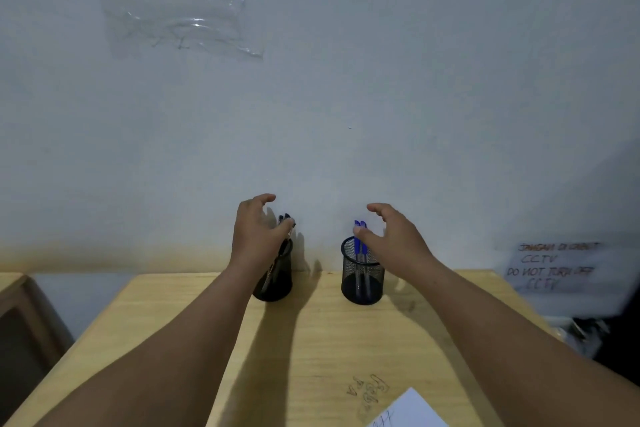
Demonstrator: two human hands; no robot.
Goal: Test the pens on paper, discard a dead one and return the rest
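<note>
On right wall, note (550, 265) reading "DO NOT TURN OFF CCTV", left hand (254, 230) and right hand (391, 234) fingers released.

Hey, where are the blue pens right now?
The blue pens stand upright in the right-hand mesh cup at the back of the desk, by the wall, just left of the right hand.
</note>
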